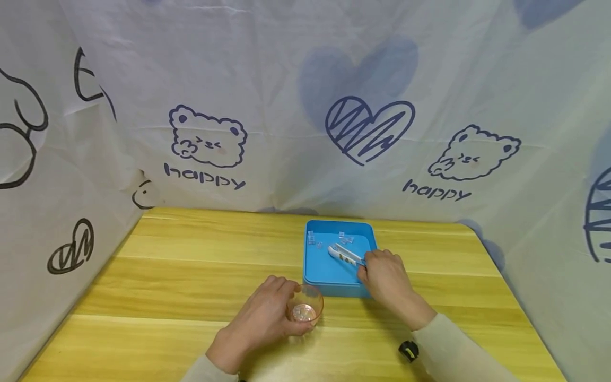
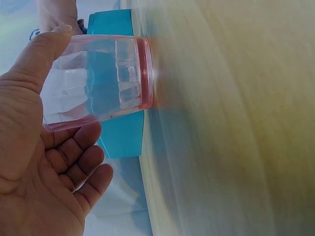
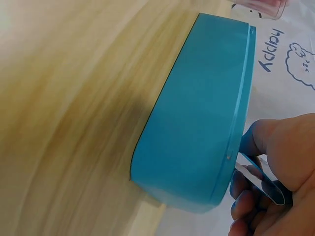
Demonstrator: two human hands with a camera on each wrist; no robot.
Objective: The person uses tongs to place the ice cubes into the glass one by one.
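Observation:
My left hand (image 1: 264,313) holds a clear, pink-tinted cup (image 2: 74,83) between thumb and fingers, upright on the table in front of a blue tray (image 1: 324,269). Something clear shows at the cup's bottom; what it is, I cannot tell. White tweezers (image 1: 345,255) with a dark-gold pattern are gripped near their joined end by my right hand (image 1: 387,278), at the tray's right side. Their tips point left over the tray floor, apart, with nothing between them. Small clear cubes (image 1: 311,239) lie along the tray's left side, and several more clear cubes (image 1: 347,239) near its back.
The tray stands near the back of a yellow wood-grain table (image 1: 191,265). White cloth (image 1: 272,106) with bear and heart drawings hangs behind and at both sides. A small black object (image 1: 408,350) shows beside the right sleeve.

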